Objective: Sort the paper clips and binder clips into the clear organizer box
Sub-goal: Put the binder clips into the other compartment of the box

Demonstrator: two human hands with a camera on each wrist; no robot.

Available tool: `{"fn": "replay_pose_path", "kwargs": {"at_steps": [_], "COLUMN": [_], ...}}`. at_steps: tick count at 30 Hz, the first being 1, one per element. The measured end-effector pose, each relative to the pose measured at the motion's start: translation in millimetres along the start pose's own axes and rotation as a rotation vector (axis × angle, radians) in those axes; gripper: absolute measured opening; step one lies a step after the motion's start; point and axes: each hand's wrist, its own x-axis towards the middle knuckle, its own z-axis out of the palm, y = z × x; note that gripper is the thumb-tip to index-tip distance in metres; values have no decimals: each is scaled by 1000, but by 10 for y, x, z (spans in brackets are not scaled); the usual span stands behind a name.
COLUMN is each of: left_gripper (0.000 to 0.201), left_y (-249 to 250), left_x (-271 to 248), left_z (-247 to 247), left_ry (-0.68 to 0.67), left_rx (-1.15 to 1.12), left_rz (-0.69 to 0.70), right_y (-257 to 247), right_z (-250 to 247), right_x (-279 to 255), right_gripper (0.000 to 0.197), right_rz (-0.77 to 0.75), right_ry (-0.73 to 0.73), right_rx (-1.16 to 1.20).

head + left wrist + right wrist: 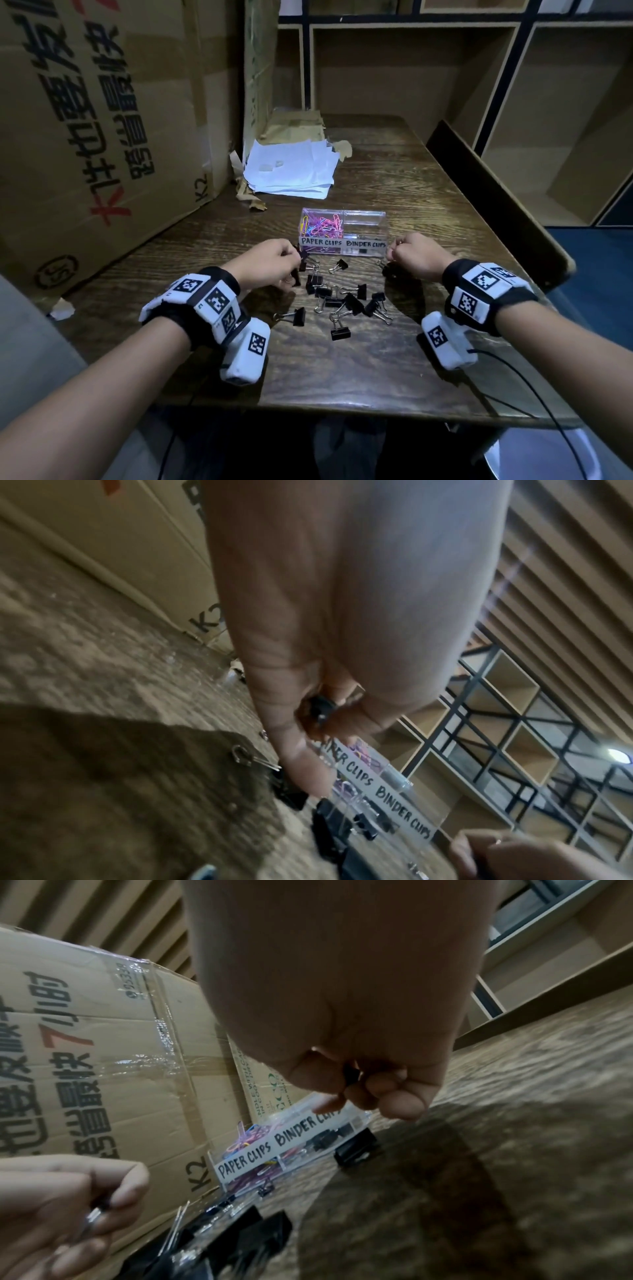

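Head view, organizer box [363,215] labels "PAPER CLIPS", "BINDER CLIPS"

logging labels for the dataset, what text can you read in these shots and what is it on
"PAPER CLIPS" on the white strip across the clear organizer box, left half.
"BINDER CLIPS" on the same strip, right half.
"K2" on the big cardboard box.
Large Chinese print and a red "7" on that box: not read here.
"HANDLE WITH CA..." on the second box: cut off, blurred.
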Motion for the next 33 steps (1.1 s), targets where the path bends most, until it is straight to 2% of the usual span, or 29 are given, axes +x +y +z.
{"fn": "replay_pose_path", "kwargs": {"at_steps": [2, 5, 7, 9, 11, 14, 17, 18, 20, 25, 29, 33], "left_gripper": [19, 24, 14, 15, 25, 28, 14, 13, 14, 26, 23, 19], "left_y": [8, 31, 32, 18, -37, -49, -8, 18, 60, 262, 519, 731], "left_x": [32, 70, 105, 116, 139, 150, 191, 190, 191, 221, 358, 595], "left_z": [6, 4, 3, 23, 72, 154, 181, 185, 182, 136, 138, 219], "left_ry": [20, 30, 9, -4, 43, 65, 63, 56, 43, 134, 271, 335], "left_rx": [-190, -339, -325, -40, 298, 530, 559, 559, 565, 485, 363, 311], "left_rz": [-59, -108, -95, -45, 32, 146, 203, 214, 222, 307, 341, 348], "right_y": [2, -2, -16, -27, -57, -105, -112, -101, -111, -285, -391, -421], "right_z": [13, 31, 58, 94, 116, 130, 117, 104, 56, -153, -202, -197], "right_x": [16, 39, 52, 63, 55, 33, 5, -4, -27, 56, 292, 431], "right_gripper": [18, 47, 58, 50, 39, 32, 23, 26, 37, 37, 44, 34], "right_rz": [27, 10, -18, -49, -79, -119, -137, -134, -152, -260, -229, -186], "right_ry": [-27, -73, -62, -61, -61, -47, -24, -7, 47, 276, 234, 253], "right_rx": [-13, -207, -325, -406, -430, -440, -362, -300, -152, 34, -28, -6]}}
